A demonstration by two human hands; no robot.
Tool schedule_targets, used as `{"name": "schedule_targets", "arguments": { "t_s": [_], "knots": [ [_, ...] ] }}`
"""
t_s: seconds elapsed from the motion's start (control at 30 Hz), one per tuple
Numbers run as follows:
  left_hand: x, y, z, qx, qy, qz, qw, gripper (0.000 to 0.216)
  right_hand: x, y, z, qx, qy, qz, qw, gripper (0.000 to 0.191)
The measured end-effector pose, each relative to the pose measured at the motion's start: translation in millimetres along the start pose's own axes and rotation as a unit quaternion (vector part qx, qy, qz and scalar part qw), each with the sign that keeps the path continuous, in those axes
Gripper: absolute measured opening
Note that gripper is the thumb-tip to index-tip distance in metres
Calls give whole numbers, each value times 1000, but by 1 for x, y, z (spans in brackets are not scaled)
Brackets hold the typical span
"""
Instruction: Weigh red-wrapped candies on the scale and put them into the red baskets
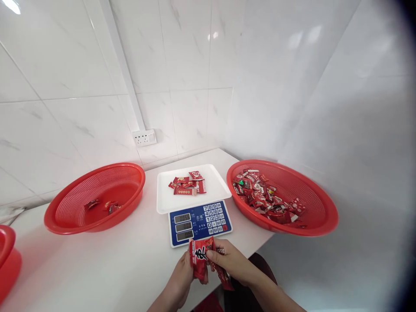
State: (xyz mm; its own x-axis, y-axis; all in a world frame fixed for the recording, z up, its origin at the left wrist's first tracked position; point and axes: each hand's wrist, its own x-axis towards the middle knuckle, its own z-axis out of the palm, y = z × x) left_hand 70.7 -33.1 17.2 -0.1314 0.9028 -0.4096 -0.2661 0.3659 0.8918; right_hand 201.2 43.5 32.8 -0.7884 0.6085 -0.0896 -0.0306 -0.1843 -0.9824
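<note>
Just in front of the scale, both hands are closed on small red snack packets. My left hand point(182, 272) grips the left side of a shiny red packet point(199, 255) with a large black character on it. The thumb of my right hand point(232, 261) presses on that packet's right edge. Darker red patterned packets point(222, 274) stick out below and behind the right thumb; how many is hidden. A digital scale point(199, 232) with a blue keypad panel stands beyond my hands. On its white tray point(165, 203) lies a small heap of red packets point(186, 184).
On the right, a red mesh basket point(320, 203) contains a large pile of wrapped packets point(269, 199). Another red basket point(65, 195) at left has a few packets. A red rim point(8, 242) shows at the left edge. Behind the white table point(130, 260), a wall socket point(144, 138) is visible.
</note>
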Motion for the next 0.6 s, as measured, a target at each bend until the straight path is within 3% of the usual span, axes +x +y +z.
{"name": "schedule_targets", "arguments": {
  "t_s": [0.13, 0.3, 0.37, 0.43, 0.5, 0.57, 0.6],
  "knots": [
    [-8, 11, 1, 39, -21, -10, 999, 61, 1, 15, -8, 101, -9, 11, 995, 35],
    [-17, 19, -11, 139, -50, 54, 988, 54, 3, 39, -19, 225, -2, 60, 973, 37],
    [-18, 24, -24, 172, -28, 87, 981, 53, 3, 46, -23, 240, 11, 75, 968, 36],
    [-20, 35, -44, 218, 33, 129, 967, 51, 4, 50, -26, 247, 6, 81, 966, 36],
    [-23, 53, -71, 287, 133, 170, 933, 50, 4, 51, -28, 254, -10, 77, 964, 36],
    [-27, 75, -106, 381, 268, 201, 862, 46, 5, 52, -30, 262, -21, 75, 962, 37],
    [-30, 85, -125, 429, 347, 217, 805, 45, 5, 52, -30, 266, -24, 75, 961, 37]
  ]
}}
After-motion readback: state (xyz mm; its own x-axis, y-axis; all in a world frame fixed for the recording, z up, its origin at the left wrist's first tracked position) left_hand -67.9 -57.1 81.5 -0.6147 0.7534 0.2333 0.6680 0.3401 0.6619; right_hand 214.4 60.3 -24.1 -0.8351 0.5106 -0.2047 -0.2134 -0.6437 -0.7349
